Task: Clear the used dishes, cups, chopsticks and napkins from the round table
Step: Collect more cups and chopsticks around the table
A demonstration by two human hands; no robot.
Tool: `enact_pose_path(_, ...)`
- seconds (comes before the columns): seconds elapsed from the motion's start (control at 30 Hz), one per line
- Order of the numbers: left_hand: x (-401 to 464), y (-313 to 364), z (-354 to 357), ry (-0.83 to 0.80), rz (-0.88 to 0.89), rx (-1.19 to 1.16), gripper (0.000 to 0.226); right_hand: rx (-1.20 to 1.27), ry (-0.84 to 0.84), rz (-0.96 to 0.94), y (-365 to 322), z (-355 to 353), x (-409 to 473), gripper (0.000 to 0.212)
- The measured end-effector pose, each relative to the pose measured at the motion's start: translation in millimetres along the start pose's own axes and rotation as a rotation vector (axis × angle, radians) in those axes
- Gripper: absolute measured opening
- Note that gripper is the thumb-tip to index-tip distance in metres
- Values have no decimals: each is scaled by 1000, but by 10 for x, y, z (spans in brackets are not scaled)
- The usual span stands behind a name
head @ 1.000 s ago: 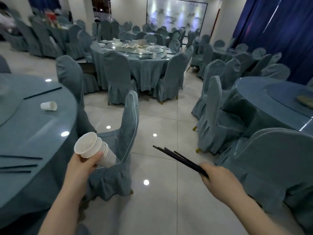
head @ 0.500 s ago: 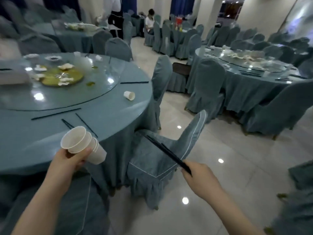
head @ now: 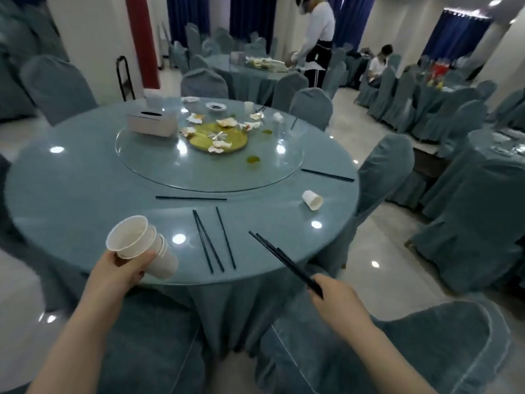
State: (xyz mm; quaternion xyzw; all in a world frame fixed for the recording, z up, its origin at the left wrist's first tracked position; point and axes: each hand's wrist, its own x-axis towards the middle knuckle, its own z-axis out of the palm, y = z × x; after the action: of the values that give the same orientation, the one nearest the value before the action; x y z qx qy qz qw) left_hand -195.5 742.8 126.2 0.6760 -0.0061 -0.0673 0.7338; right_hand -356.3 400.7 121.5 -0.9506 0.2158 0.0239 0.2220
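The left hand (head: pixel 120 270) grips a stack of white paper cups (head: pixel 142 245) over the near edge of the round blue-grey table (head: pixel 71 194). The right hand (head: pixel 335 300) holds a bundle of thin black chopsticks (head: pixel 279 258); three loose black chopsticks (head: pixel 213 240) lie on the table between both hands.

view has swung onto the round table (head: pixel 85 177); both hands now over its near edge
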Motion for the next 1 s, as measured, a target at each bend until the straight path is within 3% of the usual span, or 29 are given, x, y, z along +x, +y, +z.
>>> enact_pose_path(0.27,566,78,-192,163,24,25,61,-118,-66,-77,-550,199,1251,25)
enact_pose_path(0.53,874,39,-476,362,1,-19,63,-212,-221,-247,-1301,660,2362,16)
enact_pose_path(0.7,1208,13,-578,531,-26,-61,33,-267,-314,-336,-1752,888,3166,20)
enact_pose_path(0.87,1514,15,-650,639,-95,-25,53,-308,-319,-451,-2198,1140,3940,15)
enact_pose_path(1.0,1598,-52,-614,699,-145,-25,54,-365,-399,-514,-2423,1419,4337,31)
